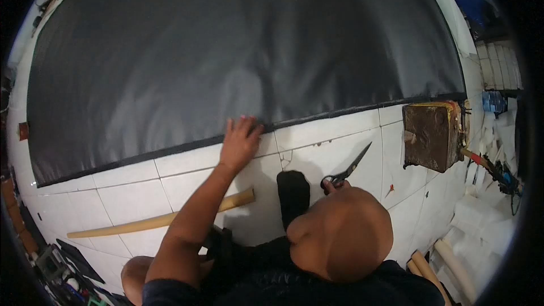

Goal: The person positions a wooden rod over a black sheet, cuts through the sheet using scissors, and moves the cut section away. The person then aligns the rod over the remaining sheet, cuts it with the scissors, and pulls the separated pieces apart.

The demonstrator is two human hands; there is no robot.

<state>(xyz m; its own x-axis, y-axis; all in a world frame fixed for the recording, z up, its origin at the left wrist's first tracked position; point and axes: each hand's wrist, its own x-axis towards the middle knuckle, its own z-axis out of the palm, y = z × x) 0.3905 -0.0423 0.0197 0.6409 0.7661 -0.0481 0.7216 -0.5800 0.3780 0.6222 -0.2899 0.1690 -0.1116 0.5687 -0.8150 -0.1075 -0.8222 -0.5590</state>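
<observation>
Right hand (334,187): fingers wrapped on the handle end of the scissors (352,169); my bent right knee (345,232) hides most of the hand, so can't tell which fingers are through the loops.
Scissors: low over the tiled floor (317,161), tips away from me and to the right, short of the sheet's near edge. Blades look together. Probably held that way to keep them ready but off the material.
Left hand (241,144): fingers slightly spread, holding nothing; fingertips on the sheet, rest of the hand over the floor. Reads as steadying the edge; can't tell how hard I'm pressing.
Black sheet (187,51): flat on the floor, near edge running across in front of me, higher at the right corner than the left. Soft ripples mid-sheet, so a flat hand there makes sense.
Brown block (430,136): at the sheet's near right corner. Likely a weight; can't tell if it sits on the edge or butts against it.
Small brown piece (23,131): at the sheet's left edge, perhaps same job.
Cardboard tube (130,226): on the floor between me and the near edge, passing beneath my left forearm, apart from the sheet.
Dark-covered foot (293,190): planted between left hand and scissors, presumably for balance in the crouch.
</observation>
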